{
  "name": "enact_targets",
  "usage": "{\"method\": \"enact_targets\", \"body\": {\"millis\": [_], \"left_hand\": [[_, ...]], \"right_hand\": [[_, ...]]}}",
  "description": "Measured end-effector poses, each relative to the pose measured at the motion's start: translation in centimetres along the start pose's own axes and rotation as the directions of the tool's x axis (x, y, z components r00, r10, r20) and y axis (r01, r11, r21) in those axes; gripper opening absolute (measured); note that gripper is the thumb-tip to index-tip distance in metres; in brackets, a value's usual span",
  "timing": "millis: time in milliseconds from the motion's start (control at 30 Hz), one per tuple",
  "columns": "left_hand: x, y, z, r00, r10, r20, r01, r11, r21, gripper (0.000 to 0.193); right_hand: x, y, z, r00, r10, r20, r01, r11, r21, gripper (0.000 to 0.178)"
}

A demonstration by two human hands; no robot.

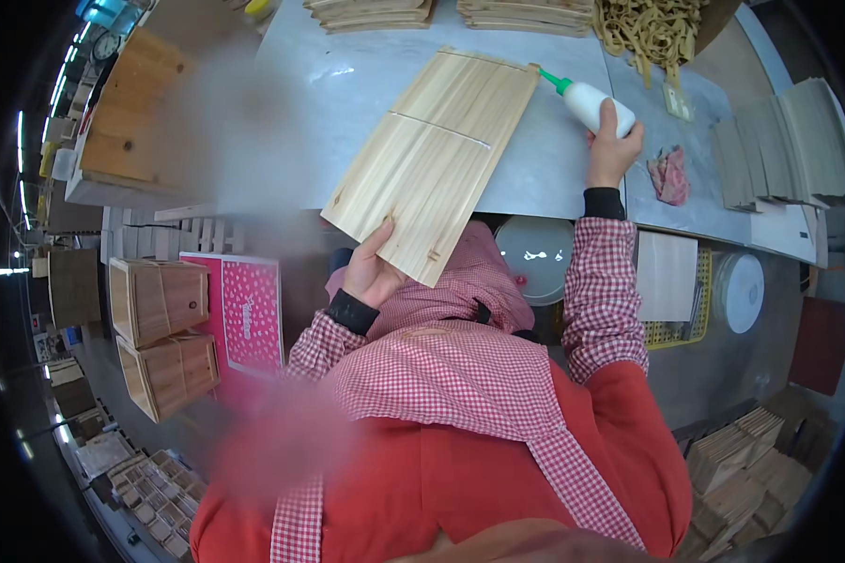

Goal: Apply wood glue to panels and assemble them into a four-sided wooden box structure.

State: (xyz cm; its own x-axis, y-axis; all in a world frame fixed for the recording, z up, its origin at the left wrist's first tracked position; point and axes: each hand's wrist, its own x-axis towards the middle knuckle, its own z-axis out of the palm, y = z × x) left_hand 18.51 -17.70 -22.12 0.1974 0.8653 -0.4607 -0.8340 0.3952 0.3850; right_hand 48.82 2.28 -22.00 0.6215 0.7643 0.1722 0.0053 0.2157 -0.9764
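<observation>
My left hand (374, 271) grips the near end of a pale wooden board (432, 159), thumb on top and fingers underneath. The board slants away from me, its far part over the table. A thin groove crosses it, with a whitish line along it, and another groove runs close to the far edge. In my right hand (614, 145) is a white squeeze bottle (587, 103) with a green nozzle, fingers wrapped round its base. The nozzle tip points at the board's far right corner; whether it touches cannot be made out.
Stacked boards (526, 14) lie along the table's far side, beside a heap of tan bands (650, 33). A pink cloth (668, 176) and grey panels (789, 141) are on the right. Wooden boxes (160, 300) stand at left. Blurry smudges hide part of the left.
</observation>
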Motion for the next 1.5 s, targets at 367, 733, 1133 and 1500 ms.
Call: {"method": "enact_targets", "body": {"millis": [367,733,1133,1500], "left_hand": [[0.3,0.4,0.0,1.000,0.011,-0.022,-0.011,1.000,-0.001,0.053],[3.6,2.3,0.0,0.996,0.079,0.029,-0.077,0.996,-0.039,0.051],[4.8,2.4,-0.3,0.989,0.115,0.095,-0.112,0.993,-0.028,0.049],[1.6,5.7,-1.7,0.951,0.306,0.046,-0.306,0.952,-0.010,0.054]], "right_hand": [[-1.2,-1.3,-1.6,0.990,-0.011,0.141,0.028,0.992,-0.122,0.043],[-10.9,-6.4,-4.6,0.894,0.116,0.432,-0.083,0.992,-0.094,0.037],[-15.5,-6.9,-5.4,0.862,-0.009,0.508,0.068,0.993,-0.098,0.036],[-16.2,-7.5,-3.8,0.899,-0.012,0.438,-0.045,0.992,0.119,0.038]]}}
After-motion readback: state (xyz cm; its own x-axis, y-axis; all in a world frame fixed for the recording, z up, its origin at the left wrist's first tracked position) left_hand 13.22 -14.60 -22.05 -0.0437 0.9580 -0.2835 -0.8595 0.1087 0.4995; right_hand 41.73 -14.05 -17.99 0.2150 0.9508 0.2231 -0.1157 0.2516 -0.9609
